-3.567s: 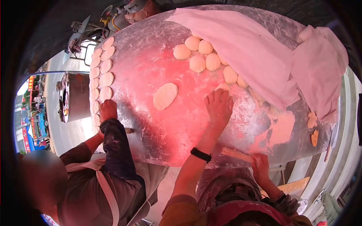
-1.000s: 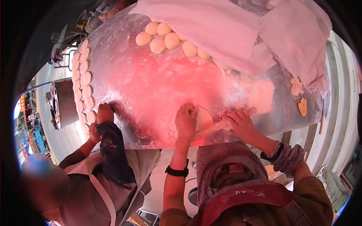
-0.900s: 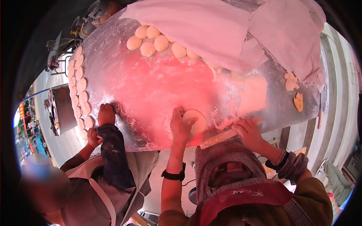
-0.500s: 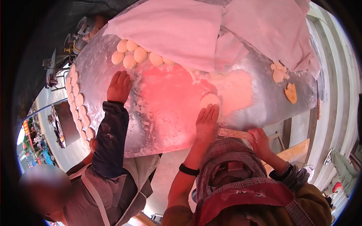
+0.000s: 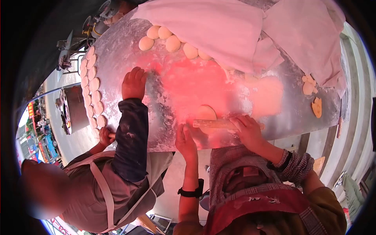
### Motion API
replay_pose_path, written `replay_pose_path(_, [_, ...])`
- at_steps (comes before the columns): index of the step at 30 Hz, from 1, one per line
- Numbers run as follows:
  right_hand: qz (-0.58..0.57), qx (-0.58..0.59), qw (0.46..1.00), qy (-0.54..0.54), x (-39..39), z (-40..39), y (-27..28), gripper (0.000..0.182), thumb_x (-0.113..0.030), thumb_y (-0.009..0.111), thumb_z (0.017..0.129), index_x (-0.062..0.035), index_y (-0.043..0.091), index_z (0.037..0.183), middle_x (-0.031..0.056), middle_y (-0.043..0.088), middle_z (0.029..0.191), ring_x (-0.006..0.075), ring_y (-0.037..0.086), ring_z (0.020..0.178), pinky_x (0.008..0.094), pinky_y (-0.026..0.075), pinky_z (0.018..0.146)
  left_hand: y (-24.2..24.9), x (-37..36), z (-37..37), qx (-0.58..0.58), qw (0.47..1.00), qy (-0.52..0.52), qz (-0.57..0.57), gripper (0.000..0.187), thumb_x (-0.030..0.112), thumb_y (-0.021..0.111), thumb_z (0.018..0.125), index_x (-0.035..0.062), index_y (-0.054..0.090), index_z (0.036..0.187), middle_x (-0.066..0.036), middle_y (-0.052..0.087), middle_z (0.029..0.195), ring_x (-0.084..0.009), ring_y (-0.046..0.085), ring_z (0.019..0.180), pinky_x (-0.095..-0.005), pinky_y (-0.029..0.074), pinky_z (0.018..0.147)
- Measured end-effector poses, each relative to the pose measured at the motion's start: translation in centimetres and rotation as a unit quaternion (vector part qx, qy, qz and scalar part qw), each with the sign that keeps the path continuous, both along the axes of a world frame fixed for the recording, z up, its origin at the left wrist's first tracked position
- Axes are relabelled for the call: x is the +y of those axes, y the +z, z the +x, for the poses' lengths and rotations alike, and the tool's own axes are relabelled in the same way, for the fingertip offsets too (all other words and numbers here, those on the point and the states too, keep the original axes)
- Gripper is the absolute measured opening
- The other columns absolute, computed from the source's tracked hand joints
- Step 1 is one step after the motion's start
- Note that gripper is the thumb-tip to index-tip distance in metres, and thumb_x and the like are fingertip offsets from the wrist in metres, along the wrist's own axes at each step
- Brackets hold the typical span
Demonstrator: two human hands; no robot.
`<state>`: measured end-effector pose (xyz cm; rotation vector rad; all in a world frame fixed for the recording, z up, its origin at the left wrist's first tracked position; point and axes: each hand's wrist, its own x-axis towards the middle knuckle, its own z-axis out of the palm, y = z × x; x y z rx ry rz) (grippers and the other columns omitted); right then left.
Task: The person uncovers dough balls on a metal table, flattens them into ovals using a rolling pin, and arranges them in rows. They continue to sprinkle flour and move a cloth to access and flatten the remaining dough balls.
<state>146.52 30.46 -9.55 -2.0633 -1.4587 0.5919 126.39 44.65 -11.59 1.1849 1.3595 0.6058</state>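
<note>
My right hand (image 5: 247, 131) is wrapped around the right part of a wooden rolling pin (image 5: 211, 123). The pin lies across a round, flat piece of dough (image 5: 207, 112), whose far part shows beyond it. Just left of the pin's tip, my left hand (image 5: 185, 143) has its fingers curled together near the table's front edge. Whether anything is pinched in them is hidden. Flour (image 5: 266, 96) is spread over the metal table (image 5: 156, 137) to the right of the dough.
At left a co-worker's hand (image 5: 134, 83) rests over the table; their other hand (image 5: 105, 137) grips a stick. Dough rounds (image 5: 94, 84) line the left edge. Several dough balls (image 5: 172, 43) lie by a cloth (image 5: 203, 19). Dough scraps (image 5: 316, 107) sit at right.
My right hand has brought the rolling pin from the table's edge onto the dough. My left hand has come off the dough and curled its fingers. The dough lies nearer me; the view has shifted.
</note>
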Motion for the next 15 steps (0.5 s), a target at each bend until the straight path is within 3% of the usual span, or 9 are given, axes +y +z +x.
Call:
replay_pose_path(1, [0.026,-0.038,0.998,0.04,1.5,-0.4,-1.1,0.048,-0.012,0.072,0.077,-0.0061,0.059,0.122,0.0106,0.059,0.118,0.0295,0.058,0.107,0.0416,0.05,0.089,0.8,0.7,-0.1,0.066,0.988,-0.007,0.138,0.05,0.026,0.053,0.101,-0.0027,0.047,0.141,-0.021,0.053,0.14,-0.0263,0.053,0.128,-0.0389,0.043,0.104])
replay_pose_path(2, [0.038,-0.058,0.995,0.065,3.0,-0.7,-2.4,0.05,-0.016,0.071,0.079,-0.0065,0.057,0.126,0.0101,0.057,0.125,0.0273,0.055,0.114,0.0417,0.048,0.094,-0.3,1.7,-0.1,0.253,0.927,-0.089,0.263,0.06,0.04,0.038,0.104,0.0,0.035,0.149,-0.021,0.034,0.154,-0.0312,0.028,0.146,-0.0482,0.026,0.116])
replay_pose_path(4, [0.025,-0.122,0.988,0.092,7.2,0.0,-3.8,0.055,-0.022,0.068,0.082,-0.0069,0.054,0.133,0.0105,0.048,0.14,0.0263,0.046,0.129,0.0423,0.039,0.106,-2.5,4.6,2.6,0.415,0.806,-0.293,0.302,0.065,0.045,0.035,0.103,0.003,0.028,0.153,-0.019,0.023,0.16,-0.034,0.015,0.15,-0.0545,0.014,0.118])
replay_pose_path(7, [0.001,-0.205,0.979,0.022,16.2,2.7,-4.8,0.062,-0.033,0.06,0.088,-0.0068,0.045,0.142,0.0121,0.032,0.156,0.0288,0.03,0.143,0.0455,0.026,0.117,-4.6,11.5,7.4,0.4,0.821,-0.277,0.298,0.067,0.049,0.028,0.103,0.0058,0.027,0.154,-0.018,0.022,0.16,-0.0383,0.015,0.149,-0.0588,0.012,0.117])
replay_pose_path(10, [0.01,-0.207,0.978,0.001,17.7,3.2,-5.4,0.064,-0.034,0.058,0.089,-0.0059,0.042,0.145,0.0128,0.033,0.155,0.0305,0.032,0.142,0.0464,0.027,0.115,-4.6,13.3,7.6,0.382,0.822,-0.205,0.369,0.07,0.052,0.032,0.102,0.0053,0.027,0.153,-0.018,0.023,0.16,-0.0377,0.017,0.149,-0.0582,0.015,0.116])
replay_pose_path(12, [-0.025,-0.18,0.983,0.04,11.4,0.3,-3.6,0.071,-0.034,0.066,0.085,-0.0041,0.041,0.145,0.0126,0.037,0.153,0.0281,0.036,0.141,0.0467,0.03,0.114,-3.4,7.2,3.5,0.359,0.814,-0.304,0.342,0.075,0.056,0.035,0.1,0.0031,0.028,0.152,-0.019,0.026,0.159,-0.0379,0.022,0.147,-0.0582,0.015,0.115])
replay_pose_path(14, [-0.039,-0.184,0.977,0.103,2.8,-3.4,-3.4,0.081,-0.039,0.07,0.077,-0.0057,0.042,0.145,0.0095,0.039,0.153,0.0234,0.035,0.142,0.0444,0.025,0.116,-3.9,-0.2,-2.2,0.276,0.828,-0.324,0.367,0.08,0.06,0.037,0.098,0.0006,0.029,0.151,-0.02,0.029,0.157,-0.0384,0.026,0.145,-0.0584,0.015,0.115])
replay_pose_path(15, [-0.037,-0.187,0.976,0.103,2.5,-3.4,-3.3,0.081,-0.039,0.07,0.077,-0.0057,0.042,0.145,0.0095,0.039,0.153,0.0234,0.035,0.142,0.0444,0.025,0.116,-3.8,-2.8,-4.3,0.292,0.815,-0.356,0.35,0.081,0.06,0.035,0.098,-0.0018,0.03,0.15,-0.02,0.031,0.156,-0.0387,0.028,0.145,-0.059,0.014,0.114])
